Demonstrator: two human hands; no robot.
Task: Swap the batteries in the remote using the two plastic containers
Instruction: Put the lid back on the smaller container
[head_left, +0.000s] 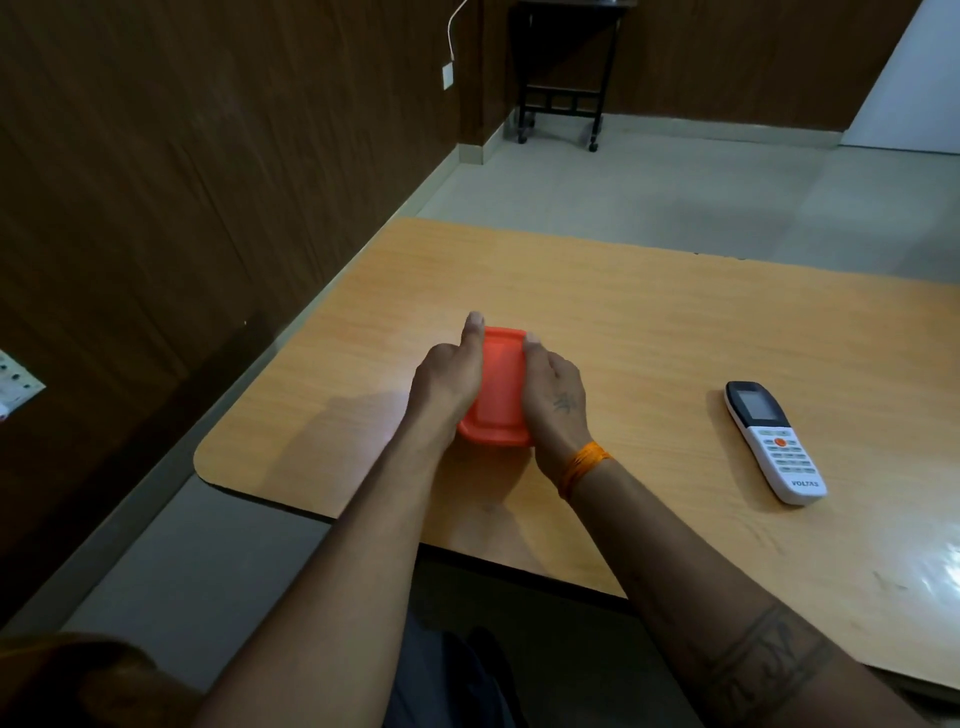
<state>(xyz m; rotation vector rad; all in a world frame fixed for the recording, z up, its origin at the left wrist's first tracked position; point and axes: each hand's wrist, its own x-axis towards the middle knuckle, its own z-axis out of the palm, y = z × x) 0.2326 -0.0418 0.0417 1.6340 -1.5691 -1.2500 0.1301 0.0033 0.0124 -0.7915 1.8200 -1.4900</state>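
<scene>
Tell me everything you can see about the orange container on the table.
The orange container looks like smooth plastic, rectangular with rounded corners, and has a lid with a raised rim, apparently closed. It rests flat on the wooden table, well left of the remote. The left hand and right hand clasp its two long sides, hiding the walls and whatever is inside.

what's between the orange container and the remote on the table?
Nothing but bare tabletop, per the head view. The right hand grips the orange container on its remote-facing side; past it the wood runs clear to the remote.
</scene>
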